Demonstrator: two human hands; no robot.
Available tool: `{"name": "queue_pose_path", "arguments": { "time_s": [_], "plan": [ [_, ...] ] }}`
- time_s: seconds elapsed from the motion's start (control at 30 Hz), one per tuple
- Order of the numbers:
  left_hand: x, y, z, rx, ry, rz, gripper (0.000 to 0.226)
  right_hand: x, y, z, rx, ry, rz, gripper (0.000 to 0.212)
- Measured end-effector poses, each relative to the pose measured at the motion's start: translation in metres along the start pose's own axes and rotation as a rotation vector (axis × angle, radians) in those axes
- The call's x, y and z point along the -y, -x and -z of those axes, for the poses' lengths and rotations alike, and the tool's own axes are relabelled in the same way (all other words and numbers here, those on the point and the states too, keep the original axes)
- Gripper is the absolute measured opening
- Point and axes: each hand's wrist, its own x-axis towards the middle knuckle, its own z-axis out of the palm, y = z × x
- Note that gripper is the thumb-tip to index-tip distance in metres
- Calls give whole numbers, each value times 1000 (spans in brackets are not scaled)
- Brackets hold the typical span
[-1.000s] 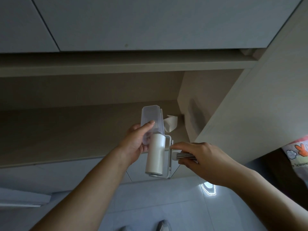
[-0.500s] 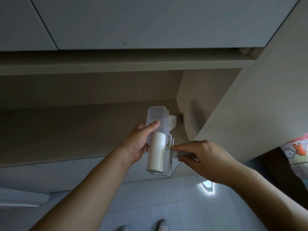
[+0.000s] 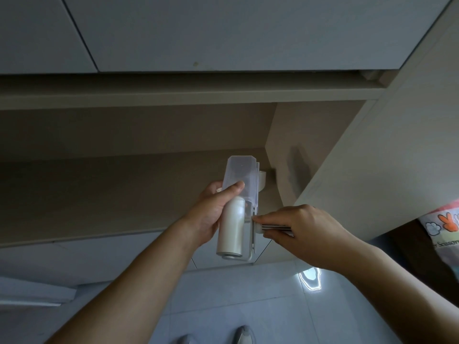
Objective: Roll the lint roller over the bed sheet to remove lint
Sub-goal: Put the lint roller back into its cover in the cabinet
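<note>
One lint roller [image 3: 229, 232]: half inside one clear cover [image 3: 239, 178].
Left hand [image 3: 208, 217]: fingers round clear cover.
Right hand [image 3: 308, 232]: fingers pinching handle [image 3: 275, 228].

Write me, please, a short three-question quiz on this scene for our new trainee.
1. True or false: the right hand grips the ribbed handle of the lint roller.
2. The translucent cover is: A) over the whole roll; B) over only the roll's upper part, leaving the rest bare; C) lying on the shelf.
3. Which of the two hands has its thumb on the cover?
Key: 1 true; 2 B; 3 the left hand.
</note>
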Motion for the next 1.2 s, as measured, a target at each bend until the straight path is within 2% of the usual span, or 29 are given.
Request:
{"name": "queue_pose_path", "arguments": {
  "time_s": [0.17, 0.43, 0.6, 0.77, 0.93, 1.2],
  "plan": [
    [0, 4, -1, -13, -6, -3, 65, -2, -3, 1, 1, 10, -12, 31],
    [-4, 11, -2, -40, -46, -45, 47, 0, -1, 0, -11, 31, 1, 30],
    [-1, 14, -2, -22, -42, -40, 47, 0, -1, 1, -26, 33, -7, 28],
    [-1, 17, 0, -9, -72, -37, 61, 4, 1, 1, -7, 28, -12, 30],
    [-3, 23, 1, 10, -84, -26, 41, 3, 2, -1, -44, 3, -37, 27],
    [2, 33, -1, 6, -64, -25, 33, 5, 5, 0, 2, -47, -95, 26]
  ]
}}
